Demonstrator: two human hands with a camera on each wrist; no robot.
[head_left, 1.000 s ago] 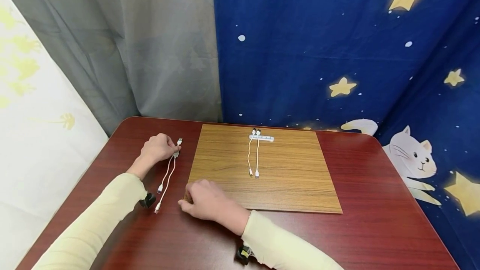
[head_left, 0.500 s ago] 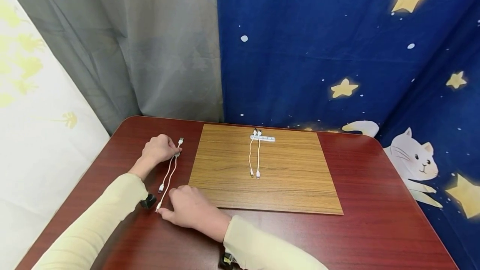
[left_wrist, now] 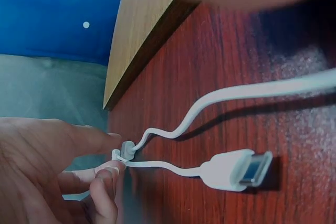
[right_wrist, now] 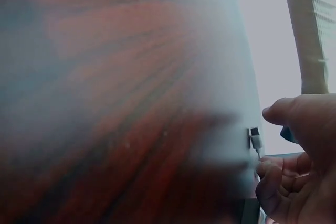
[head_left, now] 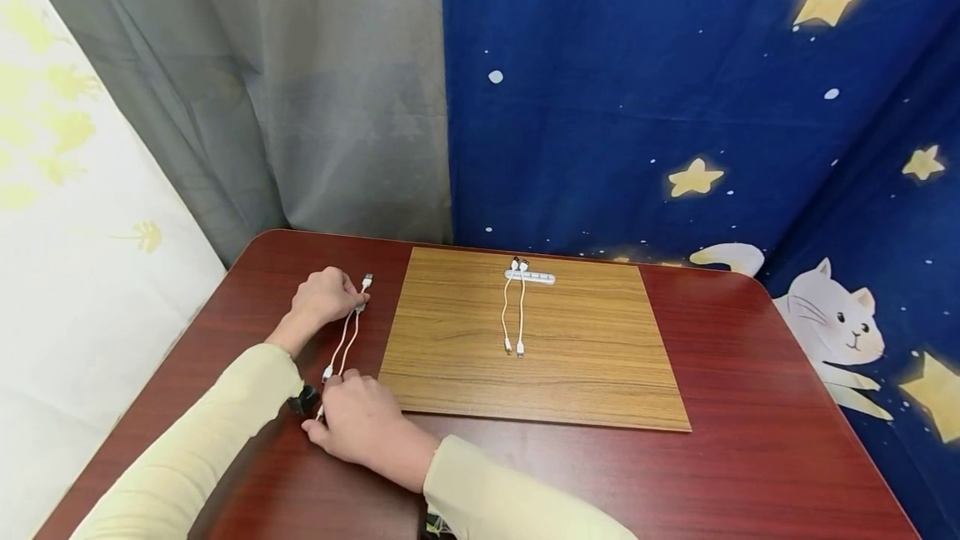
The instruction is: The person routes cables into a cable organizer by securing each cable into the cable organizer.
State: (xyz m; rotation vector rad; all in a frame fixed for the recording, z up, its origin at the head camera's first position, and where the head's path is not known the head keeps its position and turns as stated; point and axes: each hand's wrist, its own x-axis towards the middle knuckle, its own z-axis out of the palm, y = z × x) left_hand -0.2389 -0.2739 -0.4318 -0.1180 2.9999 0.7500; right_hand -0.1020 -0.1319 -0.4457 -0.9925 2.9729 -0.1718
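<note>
Two white USB cable strands lie on the table left of the board. My left hand (head_left: pixel 326 298) pinches them near their far end, just below a white USB plug (head_left: pixel 367 281). In the left wrist view the fingertips hold small white pieces (left_wrist: pixel 127 150), and one strand ends in a metal-tipped connector (left_wrist: pixel 231 170). Above the near end of the other strand, my right hand (head_left: pixel 363 423) has its thumb apart from the curled fingers; a cable end (head_left: pixel 320 412) shows between them. The right wrist view has a white plug (right_wrist: pixel 255 139) beside that hand.
A wood-grain board (head_left: pixel 585 357) lies on the dark red table (head_left: pixel 750 390). Near its far edge sits a white cable clip strip (head_left: pixel 536 277) with two more white cables (head_left: pixel 522 315) at its left end. Curtains (head_left: pixel 555 107) stand behind the table.
My right hand has moved left from the board's near corner to the cable's near end. The left hand keeps its pinch in about the same place. The whole view has shifted slightly.
</note>
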